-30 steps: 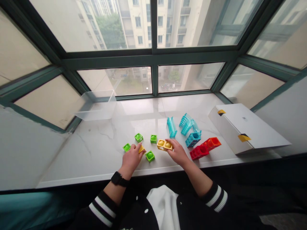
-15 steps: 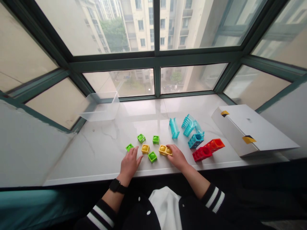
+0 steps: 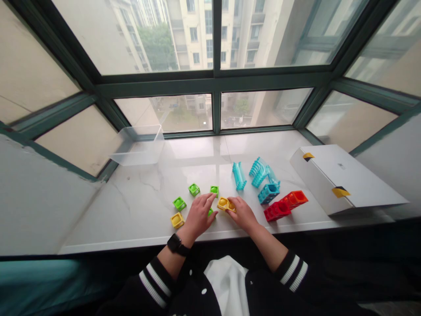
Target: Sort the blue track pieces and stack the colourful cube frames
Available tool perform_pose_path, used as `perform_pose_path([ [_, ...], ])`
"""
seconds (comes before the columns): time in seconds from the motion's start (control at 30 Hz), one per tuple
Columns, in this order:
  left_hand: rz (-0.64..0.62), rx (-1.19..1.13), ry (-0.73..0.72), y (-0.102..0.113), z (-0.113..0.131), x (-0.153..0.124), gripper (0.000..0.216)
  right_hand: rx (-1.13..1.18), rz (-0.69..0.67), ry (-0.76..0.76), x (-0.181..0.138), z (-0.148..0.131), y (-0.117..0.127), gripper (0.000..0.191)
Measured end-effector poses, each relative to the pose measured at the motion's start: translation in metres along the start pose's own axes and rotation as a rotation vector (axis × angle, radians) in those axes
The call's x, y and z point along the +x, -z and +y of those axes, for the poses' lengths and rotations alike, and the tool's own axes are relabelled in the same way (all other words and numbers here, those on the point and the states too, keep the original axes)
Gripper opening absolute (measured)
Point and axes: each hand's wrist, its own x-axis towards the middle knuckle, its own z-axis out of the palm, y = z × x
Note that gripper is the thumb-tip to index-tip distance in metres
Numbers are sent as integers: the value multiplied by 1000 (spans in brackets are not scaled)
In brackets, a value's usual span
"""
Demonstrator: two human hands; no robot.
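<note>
My right hand [image 3: 243, 213] grips the right end of two yellow cube blocks [image 3: 222, 203] that sit side by side, touching. My left hand [image 3: 199, 215] reaches in from the left with its fingers apart, thumb and forefinger pointing toward that pair. A green cube block [image 3: 210, 212] shows between them, partly covered. Just beyond the left fingertips stands another green block [image 3: 214, 190]. Two more green blocks, a farther one [image 3: 194, 189] and a nearer one [image 3: 179, 203], lie left of the hand. Near the wrist is a single yellow block [image 3: 177, 220].
On the right stand a blue block piece [image 3: 269, 193], red block pieces [image 3: 277, 211] and an orange one [image 3: 297, 199]. Clear-blue track pieces [image 3: 239, 176] lie behind. A white box [image 3: 348, 175] is at far right, a clear plastic bin [image 3: 141, 153] at back left.
My left hand has moved right, uncovering the near yellow block and now hiding the spot where another yellow block lay. My right hand stays on the yellow pair.
</note>
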Motion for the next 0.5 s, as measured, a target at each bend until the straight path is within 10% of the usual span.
perform_pose_path([
  [0.23,-137,-103,-108,-7,17,55,40,97,162,114,-8,0,22,42],
  [0.5,122,150,504,47,-97,25,40,41,153,33,8,13,-14,45],
])
